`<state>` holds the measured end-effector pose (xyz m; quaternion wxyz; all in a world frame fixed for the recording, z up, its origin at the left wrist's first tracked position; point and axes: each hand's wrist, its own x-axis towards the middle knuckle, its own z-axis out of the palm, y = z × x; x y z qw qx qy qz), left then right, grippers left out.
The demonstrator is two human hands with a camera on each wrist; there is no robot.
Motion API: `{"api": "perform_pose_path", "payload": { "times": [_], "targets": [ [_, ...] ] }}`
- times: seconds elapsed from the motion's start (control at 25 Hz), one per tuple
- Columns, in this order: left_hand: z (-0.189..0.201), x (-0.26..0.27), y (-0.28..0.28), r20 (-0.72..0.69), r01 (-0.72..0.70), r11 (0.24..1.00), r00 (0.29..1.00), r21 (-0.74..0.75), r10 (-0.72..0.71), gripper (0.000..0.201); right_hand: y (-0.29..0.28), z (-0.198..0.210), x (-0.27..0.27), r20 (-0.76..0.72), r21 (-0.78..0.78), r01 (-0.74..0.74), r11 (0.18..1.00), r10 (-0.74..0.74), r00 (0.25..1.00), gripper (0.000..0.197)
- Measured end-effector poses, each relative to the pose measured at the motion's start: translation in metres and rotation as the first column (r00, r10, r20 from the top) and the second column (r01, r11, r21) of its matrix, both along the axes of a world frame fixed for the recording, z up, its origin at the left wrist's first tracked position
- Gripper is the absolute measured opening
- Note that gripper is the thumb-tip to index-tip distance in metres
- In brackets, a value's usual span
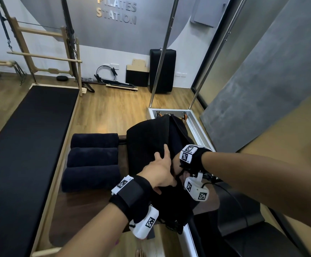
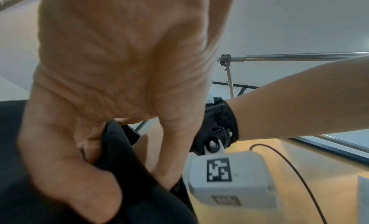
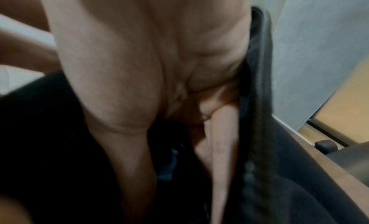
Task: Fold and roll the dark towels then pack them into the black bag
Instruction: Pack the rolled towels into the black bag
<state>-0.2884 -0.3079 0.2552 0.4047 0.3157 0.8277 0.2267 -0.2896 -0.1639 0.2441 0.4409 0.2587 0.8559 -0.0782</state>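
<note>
Black bag (image 1: 147, 143) — within left grip (image 1: 160, 171)

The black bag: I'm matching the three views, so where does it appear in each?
Head: black bag centre, beside the rolled towels.
Left wrist: bottom left, edge gripped by the left hand.
Right wrist: lower half, around the right hand.
Shared landmark: the bag's opening.

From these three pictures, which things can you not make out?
- Inside of the black bag: hidden in the head view by its own fabric and both hands.
- Right hand fingertips: inside the bag; the right wrist view is blurred and dark.
- Left hand fingertips: the left wrist view is blurred.
</note>
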Motion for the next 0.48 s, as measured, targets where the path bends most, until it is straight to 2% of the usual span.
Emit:
{"api": "perform_pose_path", "payload": {
  "times": [0.08,0.16,0.2,0.24,0.28,0.32,0.36,0.4,0.44,0.48],
  "targets": [
    [0.0,0.007,0.001,0.036,-0.013,1.0,0.999,0.003,0.013,0.133,0.001,0.005,0.003,0.143,0.045,-0.179,0.983,0.17,0.975,0.033],
    [0.001,0.009,0.002,0.066,-0.051,0.998,0.997,0.042,0.048,0.132,-0.013,0.0,-0.003,0.191,0.053,-0.238,0.97,0.225,0.956,0.024],
    [0.001,0.008,0.001,0.082,-0.068,0.996,0.995,0.063,0.063,0.131,-0.023,-0.014,-0.006,0.251,0.11,-0.386,0.916,0.35,0.902,0.031],
    [0.003,0.007,0.0,0.1,-0.084,0.993,0.992,0.079,0.076,0.129,-0.039,-0.03,-0.005,0.405,0.177,-0.587,0.79,0.485,0.775,0.051],
    [0.003,0.007,-0.002,0.118,-0.097,0.991,0.989,0.09,0.086,0.128,-0.048,-0.046,0.0,0.558,0.166,-0.707,0.687,0.526,0.642,0.065],
    [0.004,0.007,-0.004,0.132,-0.103,0.99,0.987,0.092,0.091,0.128,-0.052,-0.051,-0.002,0.571,0.174,-0.76,0.626,0.565,0.596,0.07],
    [0.003,0.008,-0.007,0.143,-0.105,0.99,0.985,0.089,0.092,0.127,-0.053,-0.05,0.002,0.496,0.225,-0.748,0.624,0.587,0.639,0.069],
    [0.002,0.01,-0.009,0.154,-0.105,0.991,0.984,0.086,0.091,0.126,-0.046,-0.046,0.005,0.371,0.301,-0.699,0.649,0.595,0.713,0.064],
    [0.002,0.013,-0.01,0.161,-0.101,0.991,0.983,0.084,0.086,0.124,-0.025,-0.03,0.01,0.164,0.244,-0.528,0.813,0.502,0.849,0.057],
    [0.0,0.016,-0.01,0.163,-0.095,0.992,0.983,0.089,0.079,0.123,-0.011,-0.015,0.008,0.015,0.13,-0.301,0.945,0.302,0.953,0.049]
  ]
}}
